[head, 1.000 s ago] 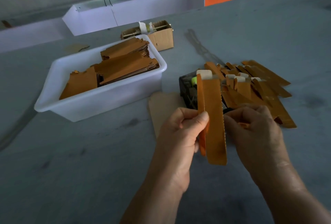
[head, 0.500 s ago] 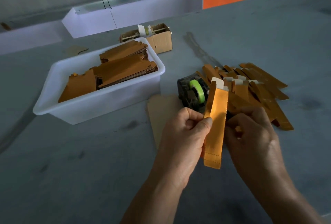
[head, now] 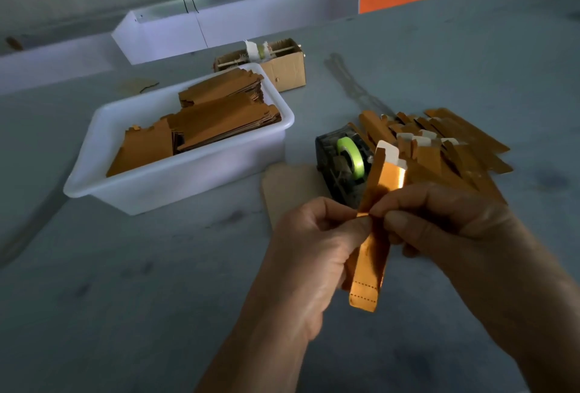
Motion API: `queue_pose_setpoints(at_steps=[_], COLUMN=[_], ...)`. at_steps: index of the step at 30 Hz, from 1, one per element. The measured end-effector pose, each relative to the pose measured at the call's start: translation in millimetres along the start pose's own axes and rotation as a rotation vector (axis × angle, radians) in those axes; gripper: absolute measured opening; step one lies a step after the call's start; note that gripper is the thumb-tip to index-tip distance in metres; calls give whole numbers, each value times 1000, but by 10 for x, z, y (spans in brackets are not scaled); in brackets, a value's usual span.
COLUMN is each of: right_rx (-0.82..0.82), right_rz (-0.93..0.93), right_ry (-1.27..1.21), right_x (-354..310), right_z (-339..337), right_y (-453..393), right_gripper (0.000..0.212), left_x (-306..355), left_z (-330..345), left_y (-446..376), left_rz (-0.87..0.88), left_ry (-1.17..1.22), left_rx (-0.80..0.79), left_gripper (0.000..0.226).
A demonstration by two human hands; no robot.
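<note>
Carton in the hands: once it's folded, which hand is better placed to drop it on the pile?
Likely the right hand. The pile lies on that side, just beyond its knuckles, while the left hand would have to cross over. Both pinch the carton now.

The long narrow carton blank of glossy orange-brown cardboard (head: 373, 254) is folded along its length, so that one side panel stands up from the other, and at its far end a white inner flap is open. A double line of small dots runs across it close to its near end. It is in the air above the grey worktop (head: 157, 298), steeply tilted with the flap end leaning away, and the left hand (head: 317, 242) and the right hand (head: 448, 226) pinch it together at its middle.
</note>
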State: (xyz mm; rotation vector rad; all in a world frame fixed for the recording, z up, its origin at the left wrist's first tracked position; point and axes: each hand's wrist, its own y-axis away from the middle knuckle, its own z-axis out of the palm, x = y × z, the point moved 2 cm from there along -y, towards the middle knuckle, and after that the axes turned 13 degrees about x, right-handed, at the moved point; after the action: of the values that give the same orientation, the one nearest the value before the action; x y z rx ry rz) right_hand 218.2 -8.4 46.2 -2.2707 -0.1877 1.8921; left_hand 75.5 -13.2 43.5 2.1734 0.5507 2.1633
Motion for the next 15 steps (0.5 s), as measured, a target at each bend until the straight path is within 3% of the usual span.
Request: queue_pose_setpoints(at_steps=[3, 8, 15], right_rx=[1, 49, 136], right_rz=[-25, -32, -8], right_ry=[23, 124, 244], right_x=[1, 2, -41], right_z=[13, 19, 23], right_y=[-4, -7, -6], right_gripper=[18, 44, 31], left_x=[19, 44, 28], left_z=[-19, -21, 0], left_y=[16, 56, 71], left_rz=[21, 83, 85], left_ry=[-43, -93, -61], left_rx=[3, -34, -79], left_gripper=[7, 12, 4])
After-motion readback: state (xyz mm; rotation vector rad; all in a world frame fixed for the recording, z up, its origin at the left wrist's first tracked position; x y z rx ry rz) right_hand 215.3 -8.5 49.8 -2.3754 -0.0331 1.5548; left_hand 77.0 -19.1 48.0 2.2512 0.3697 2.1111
